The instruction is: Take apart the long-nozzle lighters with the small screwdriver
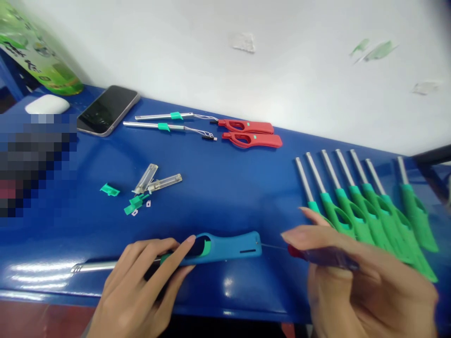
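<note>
My left hand (137,286) is closed around the neck of a blue long-nosed gas lighter (230,249), which lies along the table's front with its silver barrel pointing left. Between my right hand's (373,281) thumb and fingers is a screwdriver (329,257) with a dark, red-tipped handle. Its thin shaft reaches left to the butt end of the lighter, near a small screw hole; whether the tip sits in it I cannot tell. Right of and behind that hand lie several green gas lighters (373,220), side by side with silver barrels pointing away, some partly hidden by my hand.
Two red lighter casings (259,140) and two wired silver barrels (155,126) lie at the back. Clear fuel tanks (165,182) and small green parts (136,205) are left of centre. A phone (107,110), a white case (47,104) and a green bottle (52,70) stand back left, before the wall.
</note>
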Demonstrator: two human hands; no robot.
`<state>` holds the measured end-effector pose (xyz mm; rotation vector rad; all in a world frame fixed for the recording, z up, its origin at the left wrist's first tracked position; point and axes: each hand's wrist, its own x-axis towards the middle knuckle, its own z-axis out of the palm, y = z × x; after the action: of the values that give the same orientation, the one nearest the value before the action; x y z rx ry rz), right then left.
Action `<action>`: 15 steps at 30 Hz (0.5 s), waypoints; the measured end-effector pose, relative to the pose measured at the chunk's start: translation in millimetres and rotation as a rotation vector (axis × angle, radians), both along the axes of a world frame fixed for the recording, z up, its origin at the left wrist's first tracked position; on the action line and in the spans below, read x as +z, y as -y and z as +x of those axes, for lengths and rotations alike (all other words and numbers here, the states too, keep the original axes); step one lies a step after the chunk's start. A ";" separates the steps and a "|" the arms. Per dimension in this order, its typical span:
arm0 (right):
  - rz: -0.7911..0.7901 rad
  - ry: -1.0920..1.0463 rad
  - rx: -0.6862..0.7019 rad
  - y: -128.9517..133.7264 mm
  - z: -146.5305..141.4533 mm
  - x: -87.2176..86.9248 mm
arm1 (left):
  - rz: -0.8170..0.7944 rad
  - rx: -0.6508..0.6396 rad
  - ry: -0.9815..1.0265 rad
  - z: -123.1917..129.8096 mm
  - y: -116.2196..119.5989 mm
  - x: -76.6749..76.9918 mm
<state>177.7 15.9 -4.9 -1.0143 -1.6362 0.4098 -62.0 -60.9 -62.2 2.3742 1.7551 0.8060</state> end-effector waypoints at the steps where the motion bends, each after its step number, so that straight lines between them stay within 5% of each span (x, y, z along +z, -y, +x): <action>1: 0.016 -0.002 0.000 0.1 -0.3 -0.7 | 0.005 0.001 0.001 0.0 0.1 0.1; 15: 0.018 -0.076 -0.050 12.3 8.4 -7.4 | 0.004 -0.007 0.010 -1.4 1.4 -0.9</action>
<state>186.1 3.6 -12.3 -1.0129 -1.5414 0.3949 -63.4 -62.4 -63.1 2.3736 1.7427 0.8196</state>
